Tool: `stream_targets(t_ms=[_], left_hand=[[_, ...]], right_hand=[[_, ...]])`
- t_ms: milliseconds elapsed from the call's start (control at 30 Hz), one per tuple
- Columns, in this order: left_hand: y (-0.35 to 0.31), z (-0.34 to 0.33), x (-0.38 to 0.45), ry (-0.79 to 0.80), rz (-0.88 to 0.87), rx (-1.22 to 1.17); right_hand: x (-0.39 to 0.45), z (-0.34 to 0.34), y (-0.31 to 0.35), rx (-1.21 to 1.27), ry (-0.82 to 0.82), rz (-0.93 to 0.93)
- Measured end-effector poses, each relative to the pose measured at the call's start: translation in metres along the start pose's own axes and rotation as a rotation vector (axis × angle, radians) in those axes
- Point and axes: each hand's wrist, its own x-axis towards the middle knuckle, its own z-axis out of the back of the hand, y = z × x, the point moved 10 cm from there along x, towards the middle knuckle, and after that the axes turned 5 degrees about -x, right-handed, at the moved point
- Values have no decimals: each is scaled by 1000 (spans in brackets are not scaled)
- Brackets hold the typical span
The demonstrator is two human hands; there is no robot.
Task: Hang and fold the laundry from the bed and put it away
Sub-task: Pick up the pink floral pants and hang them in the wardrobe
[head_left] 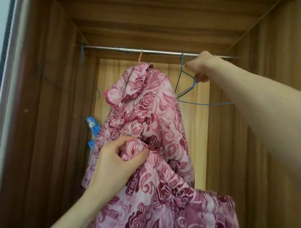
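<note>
Now left hand (pixel 116 157) gripping dress (pixel 146 113) (bunched)

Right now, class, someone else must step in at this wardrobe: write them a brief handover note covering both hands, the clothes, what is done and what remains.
Left hand: grips a bunch of the pink rose-patterned garment, low down.
Right hand: raised by the metal wardrobe rail, pinching the empty blue wire hanger that is hooked on it.
Done: the garment hangs from the rail on an orange-hooked hanger.
Left: its lower fabric is bunched and needs straightening; the blue hanger awaits a garment. The bed is out of view, so remaining laundry is unknown.
</note>
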Motion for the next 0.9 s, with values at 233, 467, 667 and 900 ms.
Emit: stream_targets(t_ms=[233,467,667,900], left_hand=[[6,11,7,-17,11,-5],[6,14,13,20,3,-22],[11,17,14,34,2,-31],[18,18,12,99,14,-43]], right_hand=[[35,-33,-3,-149,95,-112],[39,-33,5,-182,-103,25],[41,-40,-4,-93,-202,115],[33,-43,-4,-32,-290,231]])
